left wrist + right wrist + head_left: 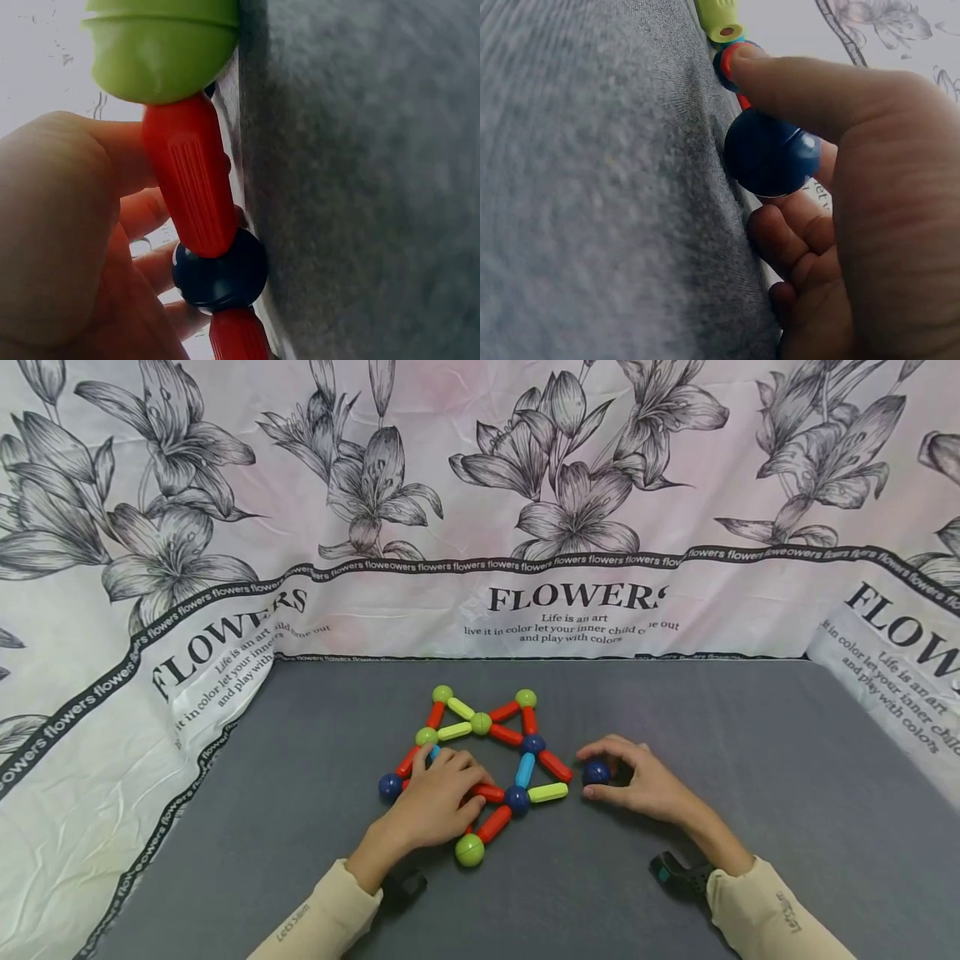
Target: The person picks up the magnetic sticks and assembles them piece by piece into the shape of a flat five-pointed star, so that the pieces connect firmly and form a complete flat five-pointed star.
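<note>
A flat figure of magnetic rods and balls lies on the dark grey table, joined by green balls (481,722) and dark blue balls (517,799). My left hand (442,793) lies over its left part, thumb and fingers about a red rod (489,792) that runs to a blue ball; the palm hides some pieces. In the left wrist view, another red rod (191,180) links a green ball (165,49) to a blue ball (220,271). Right of the figure, my right hand (637,781) pinches a loose dark blue ball (772,154) between thumb and fingers, close to the tabletop.
A red rod (557,766) and a yellow-green rod (548,792) stick out from the figure toward the right hand with free ends. Behind the table (337,710) hangs a flower-printed cloth (405,610), which also runs along both sides.
</note>
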Tool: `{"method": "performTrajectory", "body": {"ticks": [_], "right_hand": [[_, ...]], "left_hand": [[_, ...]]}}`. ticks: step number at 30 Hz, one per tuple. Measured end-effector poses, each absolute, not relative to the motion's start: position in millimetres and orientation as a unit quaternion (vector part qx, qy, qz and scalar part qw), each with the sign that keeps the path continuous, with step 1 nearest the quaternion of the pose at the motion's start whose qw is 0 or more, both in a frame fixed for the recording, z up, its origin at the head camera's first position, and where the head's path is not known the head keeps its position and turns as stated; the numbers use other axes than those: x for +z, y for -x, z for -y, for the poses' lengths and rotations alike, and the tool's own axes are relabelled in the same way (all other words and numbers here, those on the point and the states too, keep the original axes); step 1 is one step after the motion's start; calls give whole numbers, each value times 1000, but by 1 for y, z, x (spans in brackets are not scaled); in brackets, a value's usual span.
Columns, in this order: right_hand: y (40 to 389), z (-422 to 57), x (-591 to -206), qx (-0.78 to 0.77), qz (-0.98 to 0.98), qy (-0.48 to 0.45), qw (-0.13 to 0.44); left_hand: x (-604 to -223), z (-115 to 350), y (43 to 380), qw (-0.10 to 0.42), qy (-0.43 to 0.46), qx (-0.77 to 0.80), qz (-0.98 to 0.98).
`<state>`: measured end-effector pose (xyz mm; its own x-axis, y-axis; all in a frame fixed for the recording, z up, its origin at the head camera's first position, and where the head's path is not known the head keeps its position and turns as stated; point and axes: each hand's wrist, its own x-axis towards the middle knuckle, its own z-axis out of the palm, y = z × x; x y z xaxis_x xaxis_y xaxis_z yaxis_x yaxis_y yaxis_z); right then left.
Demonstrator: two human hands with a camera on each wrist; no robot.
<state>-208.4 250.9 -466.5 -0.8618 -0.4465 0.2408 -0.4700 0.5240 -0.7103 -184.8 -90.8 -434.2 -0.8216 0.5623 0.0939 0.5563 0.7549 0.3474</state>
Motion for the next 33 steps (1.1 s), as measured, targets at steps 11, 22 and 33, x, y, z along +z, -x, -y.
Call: {"method": "performTrajectory", "body": {"ticks": [11, 22, 33], "right_hand": [[205, -248, -464, 411, 879, -241, 20], [207, -240, -470, 429, 845, -316, 55], [194, -213, -468, 425, 853, -301, 38]], "left_hand": [[-423, 97, 186, 49, -287, 202, -935], [-426, 77, 170, 74, -350, 160, -920], [-425, 81, 172, 52, -355, 153, -921]]}}
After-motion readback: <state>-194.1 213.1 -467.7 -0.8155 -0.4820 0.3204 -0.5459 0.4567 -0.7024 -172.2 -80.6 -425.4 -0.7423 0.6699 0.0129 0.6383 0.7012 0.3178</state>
